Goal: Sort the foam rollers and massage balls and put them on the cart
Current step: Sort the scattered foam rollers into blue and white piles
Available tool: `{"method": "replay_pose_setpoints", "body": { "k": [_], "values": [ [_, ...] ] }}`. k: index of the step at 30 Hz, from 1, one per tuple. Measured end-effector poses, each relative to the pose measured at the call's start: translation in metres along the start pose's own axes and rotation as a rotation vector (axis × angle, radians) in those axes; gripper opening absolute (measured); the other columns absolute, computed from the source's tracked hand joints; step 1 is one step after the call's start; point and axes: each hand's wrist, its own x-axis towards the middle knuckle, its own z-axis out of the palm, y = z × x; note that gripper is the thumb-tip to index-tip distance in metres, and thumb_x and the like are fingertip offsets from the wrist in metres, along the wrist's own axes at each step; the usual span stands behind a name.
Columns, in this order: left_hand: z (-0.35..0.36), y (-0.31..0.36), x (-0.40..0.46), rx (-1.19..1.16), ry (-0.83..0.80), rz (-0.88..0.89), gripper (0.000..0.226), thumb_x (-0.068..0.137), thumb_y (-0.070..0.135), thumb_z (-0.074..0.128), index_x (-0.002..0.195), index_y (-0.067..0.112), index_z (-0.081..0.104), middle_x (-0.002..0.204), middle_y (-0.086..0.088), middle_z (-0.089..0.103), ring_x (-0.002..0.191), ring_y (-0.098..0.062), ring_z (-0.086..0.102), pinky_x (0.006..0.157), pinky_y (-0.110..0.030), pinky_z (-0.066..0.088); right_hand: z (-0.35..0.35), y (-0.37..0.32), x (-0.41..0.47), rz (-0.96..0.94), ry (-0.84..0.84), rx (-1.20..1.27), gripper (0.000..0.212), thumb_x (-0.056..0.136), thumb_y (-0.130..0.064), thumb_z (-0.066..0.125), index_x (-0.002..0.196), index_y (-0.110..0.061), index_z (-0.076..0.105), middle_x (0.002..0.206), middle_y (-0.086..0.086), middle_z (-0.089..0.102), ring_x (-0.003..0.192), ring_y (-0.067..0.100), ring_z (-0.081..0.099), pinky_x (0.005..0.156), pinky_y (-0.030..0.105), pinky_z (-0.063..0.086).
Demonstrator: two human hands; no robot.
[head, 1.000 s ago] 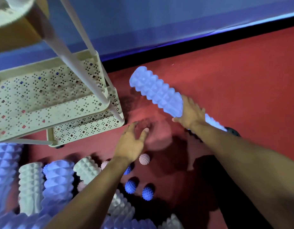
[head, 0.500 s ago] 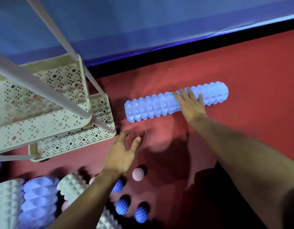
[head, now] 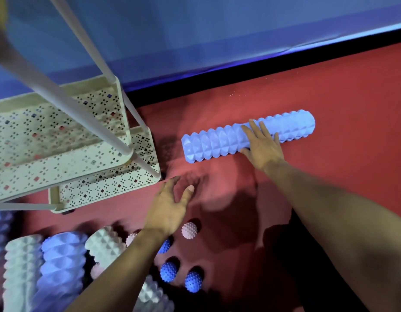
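A long blue spiked foam roller (head: 217, 141) lies on the red floor, right of the cart (head: 109, 183). My right hand (head: 262, 147) lies across its middle, fingers over the top and thumb on the near side. My left hand (head: 170, 206) hovers open above the floor near the cart's lower corner, holding nothing. Beneath it lie a pink massage ball (head: 189, 230) and two blue massage balls (head: 169, 271) (head: 193, 281). Two more balls show partly behind my left forearm. Short white rollers (head: 21, 266) (head: 104, 246) and a blue roller (head: 62, 260) lie at the bottom left.
The cream cart has perforated shelves and slanting white posts (head: 86, 118) that cross the upper left. A blue wall (head: 217, 41) with a black base strip runs along the back. Red floor stretches to the right of the long roller.
The long blue roller went from a raised diagonal in my right hand to lying level on the floor. My right hand stays on it. My left hand barely moved.
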Motion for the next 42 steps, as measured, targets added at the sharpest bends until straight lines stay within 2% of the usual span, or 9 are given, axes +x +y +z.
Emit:
{"method": "replay_pose_setpoints", "body": {
  "k": [8,11,17,24,28,32,35,38,42],
  "values": [
    [-0.063,-0.027,-0.084,0.121,0.000,-0.032,0.068,0.092,0.074,0.042,0.148,0.035,0.037,0.150,0.007,0.048,0.131,-0.017,0.053,0.108,-0.040,0.043,-0.026,-0.057,-0.108,-0.029,-0.018,0.105,0.076,0.098,-0.043,0.056,0.160,-0.026,0.015,0.168,-0.005,0.008,0.154,0.020,0.012,0.122,0.053,0.017],
    [-0.096,-0.049,-0.133,0.132,0.043,-0.062,0.065,0.093,0.065,0.050,0.148,0.029,0.044,0.139,-0.001,0.057,0.125,-0.018,0.055,0.107,-0.037,0.042,-0.036,-0.095,-0.165,-0.047,-0.066,0.177,0.074,0.099,-0.045,0.054,0.160,-0.028,0.015,0.168,-0.006,0.011,0.154,0.019,0.014,0.123,0.050,0.017],
    [-0.158,-0.113,-0.228,0.107,0.109,-0.187,0.064,0.095,0.052,0.059,0.148,0.018,0.044,0.150,-0.007,0.049,0.132,-0.025,0.052,0.109,-0.038,0.040,-0.033,-0.180,-0.261,-0.205,-0.113,0.210,0.073,0.097,-0.048,0.056,0.158,-0.029,0.022,0.166,-0.004,0.020,0.150,0.019,0.026,0.121,0.042,0.022],
    [-0.208,-0.179,-0.298,0.224,0.309,-0.161,0.061,0.092,0.048,0.066,0.141,0.014,0.053,0.139,-0.012,0.056,0.123,-0.034,0.054,0.104,-0.049,0.045,-0.009,-0.272,-0.353,-0.291,-0.200,0.310,0.072,0.095,-0.046,0.060,0.156,-0.028,0.028,0.162,-0.005,0.030,0.146,0.019,0.034,0.117,0.037,0.031],
    [-0.221,-0.212,-0.306,-0.048,0.346,-0.237,0.069,0.089,0.047,0.070,0.145,0.015,0.046,0.147,-0.010,0.046,0.127,-0.030,0.052,0.108,-0.048,0.044,0.002,-0.304,-0.391,-0.252,-0.240,0.395,0.067,0.093,-0.047,0.061,0.153,-0.032,0.034,0.155,-0.008,0.040,0.138,0.021,0.043,0.109,0.036,0.039],
    [-0.220,-0.232,-0.297,-0.432,0.344,-0.363,0.088,0.081,0.051,0.079,0.151,0.017,0.038,0.151,-0.007,0.047,0.135,-0.027,0.050,0.112,-0.051,0.042,0.011,-0.316,-0.417,-0.212,-0.264,0.416,0.065,0.096,-0.047,0.059,0.153,-0.030,0.034,0.153,-0.007,0.042,0.136,0.018,0.045,0.107,0.032,0.039],
    [-0.219,-0.233,-0.283,-0.694,0.309,-0.546,0.096,0.068,0.066,0.081,0.143,0.018,0.044,0.130,0.000,0.061,0.114,-0.023,0.063,0.100,-0.048,0.050,0.011,-0.319,-0.422,-0.217,-0.268,0.416,0.066,0.096,-0.047,0.059,0.154,-0.028,0.033,0.154,-0.005,0.042,0.138,0.018,0.043,0.109,0.032,0.038],
    [-0.218,-0.232,-0.269,-0.867,0.350,-0.624,0.095,0.064,0.059,0.087,0.136,0.010,0.048,0.114,0.001,0.062,0.094,-0.017,0.064,0.073,-0.038,0.054,0.008,-0.317,-0.421,-0.221,-0.274,0.422,0.068,0.096,-0.047,0.060,0.155,-0.028,0.033,0.156,-0.005,0.040,0.141,0.017,0.041,0.113,0.032,0.035],
    [-0.220,-0.228,-0.261,-0.966,0.349,-0.638,0.111,0.049,0.055,0.095,0.137,0.009,0.048,0.128,-0.006,0.062,0.109,-0.024,0.065,0.076,-0.041,0.061,0.006,-0.317,-0.413,-0.206,-0.279,0.437,0.068,0.095,-0.049,0.060,0.155,-0.033,0.031,0.156,-0.009,0.040,0.140,0.015,0.041,0.110,0.030,0.036]
  ]
}}
